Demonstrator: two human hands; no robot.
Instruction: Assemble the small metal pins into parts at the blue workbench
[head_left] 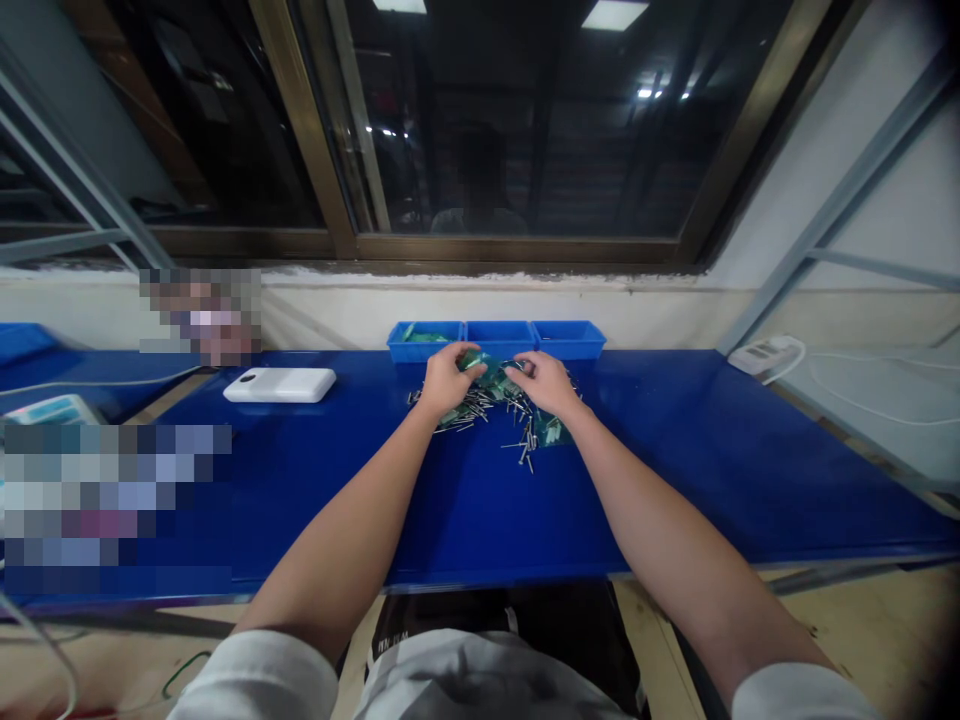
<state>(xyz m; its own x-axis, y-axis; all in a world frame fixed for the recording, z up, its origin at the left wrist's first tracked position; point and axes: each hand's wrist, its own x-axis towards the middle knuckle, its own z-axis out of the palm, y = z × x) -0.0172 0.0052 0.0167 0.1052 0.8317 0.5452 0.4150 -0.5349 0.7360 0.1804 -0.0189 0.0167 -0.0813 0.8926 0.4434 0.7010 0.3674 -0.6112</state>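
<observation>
My left hand [450,382] is closed, with thumb and fingers pinching one side of a small green see-through plastic bag [491,372]. At the bag's other side, my right hand [546,384] is closed on its edge, though the fingertips are small and partly hidden. Beneath both hands lies a loose pile of metal screws [474,408], and a few stray screws [526,455] point toward me. Another green bag [553,431] with pale pieces in it lies flat under my right wrist.
Behind my hands stands a blue three-compartment tray [498,352], with green bags [420,333] in its left compartment. A white box-shaped device [280,385] rests on the blue table [480,520] to the left. A white power strip [766,354] is at the right end.
</observation>
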